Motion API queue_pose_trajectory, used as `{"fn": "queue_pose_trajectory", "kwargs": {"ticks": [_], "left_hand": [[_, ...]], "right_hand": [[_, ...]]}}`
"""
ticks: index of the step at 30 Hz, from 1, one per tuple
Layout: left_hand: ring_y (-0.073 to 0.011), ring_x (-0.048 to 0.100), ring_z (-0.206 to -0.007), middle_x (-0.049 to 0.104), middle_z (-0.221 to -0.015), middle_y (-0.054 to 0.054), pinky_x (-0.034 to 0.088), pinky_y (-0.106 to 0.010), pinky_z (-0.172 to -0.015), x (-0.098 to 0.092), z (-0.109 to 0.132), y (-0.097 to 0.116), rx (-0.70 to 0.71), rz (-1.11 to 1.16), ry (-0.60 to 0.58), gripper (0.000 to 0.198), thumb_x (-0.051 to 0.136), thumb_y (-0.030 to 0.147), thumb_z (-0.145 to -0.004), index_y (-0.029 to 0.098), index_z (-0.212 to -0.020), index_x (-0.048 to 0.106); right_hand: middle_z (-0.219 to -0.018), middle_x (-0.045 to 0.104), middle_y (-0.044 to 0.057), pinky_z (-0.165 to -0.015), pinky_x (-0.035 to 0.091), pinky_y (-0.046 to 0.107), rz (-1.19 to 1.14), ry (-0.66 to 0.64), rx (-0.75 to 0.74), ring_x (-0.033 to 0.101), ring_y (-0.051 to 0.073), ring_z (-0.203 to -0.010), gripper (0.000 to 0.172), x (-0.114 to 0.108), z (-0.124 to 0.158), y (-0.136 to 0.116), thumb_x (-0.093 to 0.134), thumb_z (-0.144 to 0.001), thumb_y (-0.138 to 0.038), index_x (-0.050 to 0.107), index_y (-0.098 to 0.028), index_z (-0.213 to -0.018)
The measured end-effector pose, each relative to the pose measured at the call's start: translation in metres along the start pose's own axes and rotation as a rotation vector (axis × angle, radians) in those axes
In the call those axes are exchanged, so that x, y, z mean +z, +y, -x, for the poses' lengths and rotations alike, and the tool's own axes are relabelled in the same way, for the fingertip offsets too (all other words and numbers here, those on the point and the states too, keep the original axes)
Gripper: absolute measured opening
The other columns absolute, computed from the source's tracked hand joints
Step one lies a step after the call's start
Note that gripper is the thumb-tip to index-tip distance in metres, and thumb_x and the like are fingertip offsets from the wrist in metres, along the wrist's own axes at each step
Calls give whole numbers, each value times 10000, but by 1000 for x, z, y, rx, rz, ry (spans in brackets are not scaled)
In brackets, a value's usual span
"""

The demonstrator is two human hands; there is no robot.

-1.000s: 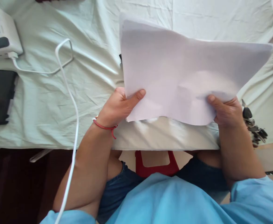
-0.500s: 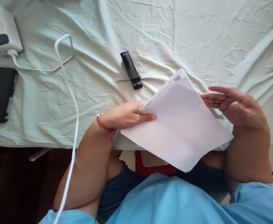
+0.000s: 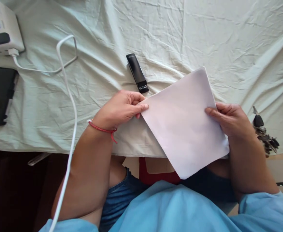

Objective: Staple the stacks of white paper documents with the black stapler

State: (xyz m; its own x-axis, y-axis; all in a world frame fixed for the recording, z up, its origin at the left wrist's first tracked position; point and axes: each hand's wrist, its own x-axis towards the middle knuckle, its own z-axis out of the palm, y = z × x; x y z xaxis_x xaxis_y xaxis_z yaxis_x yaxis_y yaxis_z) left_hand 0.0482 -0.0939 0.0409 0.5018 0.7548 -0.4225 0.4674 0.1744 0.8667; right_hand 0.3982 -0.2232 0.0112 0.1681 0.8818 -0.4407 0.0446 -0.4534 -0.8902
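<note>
Plain white paper (image 3: 180, 125) between left hand (image 3: 122, 108) and right hand (image 3: 234, 120). Just beyond the left hand, a black stapler (image 3: 136, 72); at that wrist, a red cord bracelet (image 3: 99, 129). Tablecloth (image 3: 95, 64) around both hands plain pale green.

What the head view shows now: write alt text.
A person's left hand pinches a corner of white paper while the right hand grips its edge. On the pale cloth lie a black stapler and keys.

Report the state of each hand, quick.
Left hand: closed on a corner of the white paper, thumb on top.
Right hand: closed on the opposite edge, thumb on top.
</note>
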Motion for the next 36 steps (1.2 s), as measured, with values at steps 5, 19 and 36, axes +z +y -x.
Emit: {"fn": "queue_pose_trajectory", "kwargs": {"ticks": [5,19,36], "left_hand": [[-139,461,-531,565,-569,24,359,-291,-546,3,-6,-7,-43,-27,196,167,799,362,-822,212,-758,762],[-102,437,-405,532,-537,130,281,-277,-494,19,-35,-2,-136,185,623,397,701,-91,-868,258,-927,520],[-204,719,-956,767,-1004,-23,592,-340,-998,15,-32,-28,402,-324,800,461,610,52,-997,286,-1320,840]], "right_hand": [[-737,780,19,-529,627,281,14,-75,4,744,183,-625,296,4,-2,-2,929,-858,-525,877,-249,-954],[-801,769,41,-479,522,220,35,136,211,661,128,-591,500,19,7,-20,1007,-692,-603,810,-197,-907],[-777,750,26,-473,498,218,50,153,189,631,112,-574,427,20,4,-20,959,-750,-545,797,-184,-908]]}}
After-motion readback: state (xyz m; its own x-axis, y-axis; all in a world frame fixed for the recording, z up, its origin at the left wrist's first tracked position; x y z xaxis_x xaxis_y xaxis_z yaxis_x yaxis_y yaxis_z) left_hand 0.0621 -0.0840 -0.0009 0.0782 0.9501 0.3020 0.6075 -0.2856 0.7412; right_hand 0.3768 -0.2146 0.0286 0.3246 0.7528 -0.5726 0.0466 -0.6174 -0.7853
